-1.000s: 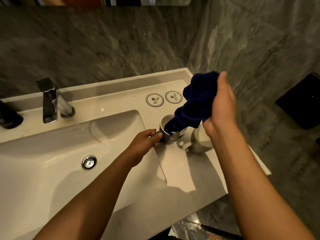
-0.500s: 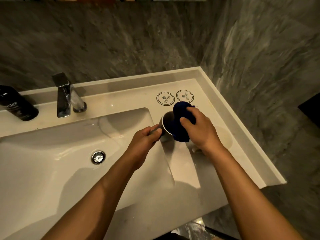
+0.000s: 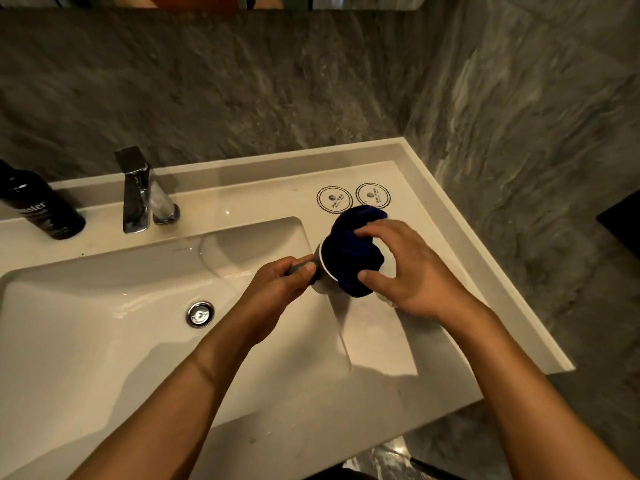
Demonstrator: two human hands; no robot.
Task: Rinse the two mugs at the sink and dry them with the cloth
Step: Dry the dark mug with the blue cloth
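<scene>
Left hand (image 3: pixel 277 285) curled round the handle of mug (image 3: pixel 323 271), held tilted just right of the sink basin (image 3: pixel 104 306). Right hand (image 3: pixel 401 271) gripping dark blue cloth (image 3: pixel 356 251), stuffed into mug mouth. Second mug hidden behind right hand.

Dim warm light falls on grey veined stone walls (image 3: pixel 242 91) meeting in a corner behind a white moulded vanity top (image 3: pixel 346 403).
</scene>
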